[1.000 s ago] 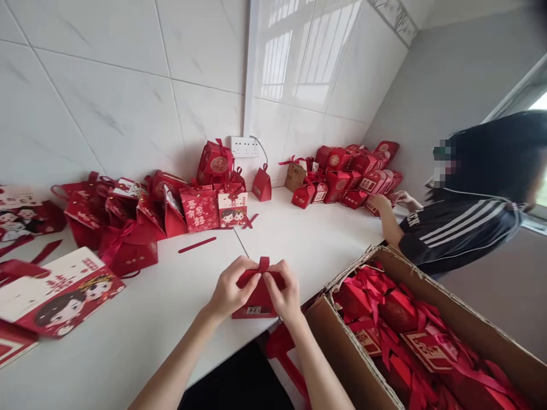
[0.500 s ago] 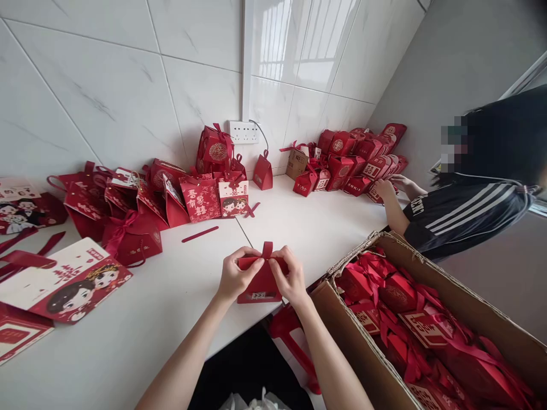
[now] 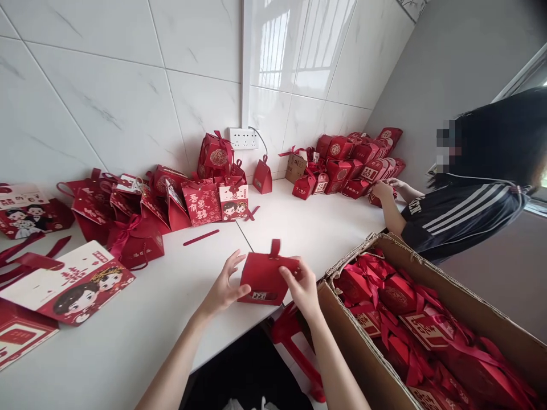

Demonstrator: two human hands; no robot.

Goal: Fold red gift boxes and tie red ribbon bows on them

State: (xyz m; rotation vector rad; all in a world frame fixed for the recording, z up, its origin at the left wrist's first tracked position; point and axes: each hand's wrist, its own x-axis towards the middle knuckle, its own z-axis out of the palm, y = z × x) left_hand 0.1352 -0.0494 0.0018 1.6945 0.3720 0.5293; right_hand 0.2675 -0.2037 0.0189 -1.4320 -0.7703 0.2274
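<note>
A small red gift box [image 3: 262, 276] with a ribbon loop [image 3: 276, 247] on top and a little window low on its front stands at the table's near edge. My right hand [image 3: 302, 285] pinches the upper right corner of this box between thumb and fingers. On the other side, my left hand [image 3: 226, 285] is open, its fingers spread, with the thumb close to the box's left side; whether it touches cannot be made out. Beyond the hands lies a dark red ribbon strip [image 3: 201, 237], flat on the white table [image 3: 171, 296].
At right a cardboard carton [image 3: 348, 330] holds many red boxes. More red boxes [image 3: 128, 199] line the wall at left, and a pile [image 3: 354, 162] sits in the far corner. A co-worker's hands [image 3: 387, 191] touch that pile. A power strip [image 3: 243, 138] is on the wall.
My left hand has let go of the box top and opened to the left. My right hand has shifted slightly right, still gripping the box, whose top now looks wider and squarer.
</note>
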